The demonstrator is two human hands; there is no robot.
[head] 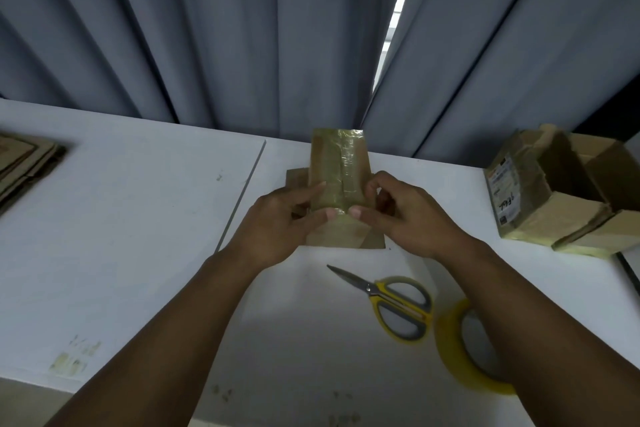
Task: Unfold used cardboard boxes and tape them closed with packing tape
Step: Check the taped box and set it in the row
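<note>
**Status: Small Box in Hand, Closing Stage Not Yet Reached**

Landmark for all positions: the small cardboard box (341, 184), held above the white table (138, 218) near its far edge, in front of the grey curtain (207, 28).

**Progress**

- The small cardboard box carries old glossy tape along its upturned face. Brown panels spread out beneath and beside it, so it appears partly opened out rather than squared up. Judged from this, the unfolding step is in hand and fresh taping has not begun on it.
- Right of the box, at the table edge, stands a larger box (554, 191) with a shipping label and open top flaps. Whether its underside is sealed cannot be told.
- Far left of the box lies a stack of flattened cardboard (24, 166), which appears to be waiting its turn.
- Nearer the person than the box lie the scissors (391, 302), blades closed. Just right of them, the tape roll (464, 350) rests partly under the right forearm. Neither is in hand.

**Hands and box**

- The left hand (277, 222) grasps the box from its left side, thumb on the near end of the taped face, fingers along the left edge.
- The right hand (405, 215) grasps the box from its right side, thumb beside the left thumb, fingers curled at the right edge.
- Both thumbs sit at the lower end of the old tape strip.
</note>
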